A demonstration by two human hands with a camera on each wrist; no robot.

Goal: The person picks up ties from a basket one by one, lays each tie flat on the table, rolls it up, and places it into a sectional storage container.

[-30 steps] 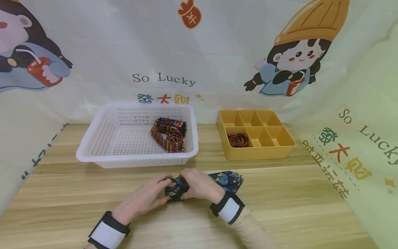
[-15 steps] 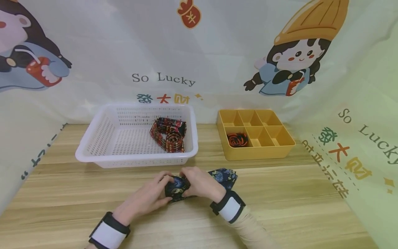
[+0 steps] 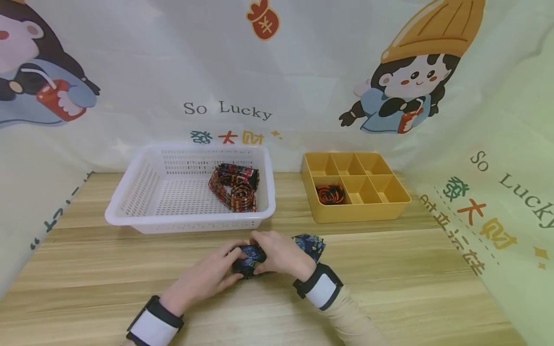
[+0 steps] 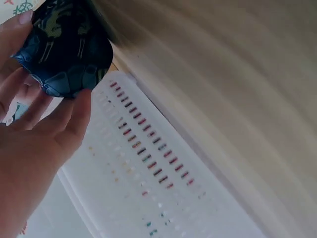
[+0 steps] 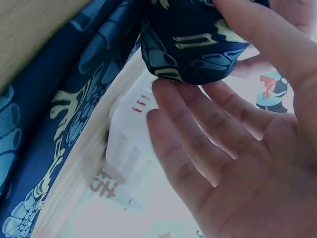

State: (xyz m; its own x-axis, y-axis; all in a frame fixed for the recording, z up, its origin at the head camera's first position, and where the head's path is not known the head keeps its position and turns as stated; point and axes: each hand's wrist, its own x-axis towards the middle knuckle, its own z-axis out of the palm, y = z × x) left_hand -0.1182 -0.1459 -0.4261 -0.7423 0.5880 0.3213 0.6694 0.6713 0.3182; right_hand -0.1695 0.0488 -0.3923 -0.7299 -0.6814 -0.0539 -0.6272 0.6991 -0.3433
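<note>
My left hand (image 3: 214, 270) and right hand (image 3: 281, 256) are gripping a partly rolled, navy-blue patterned fabric necktie (image 3: 249, 259) at a pale, wood-grained surface (image 3: 91, 274).

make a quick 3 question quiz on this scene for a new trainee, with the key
1. True or false: the left hand and the right hand both touch the blue patterned cloth.
2. Where does the orange-and-black coil lie? A) in the white basket B) in the yellow box C) in the right hand
3. How many compartments does the yellow box have?

Key: 1 true; 2 B; 3 six.
</note>
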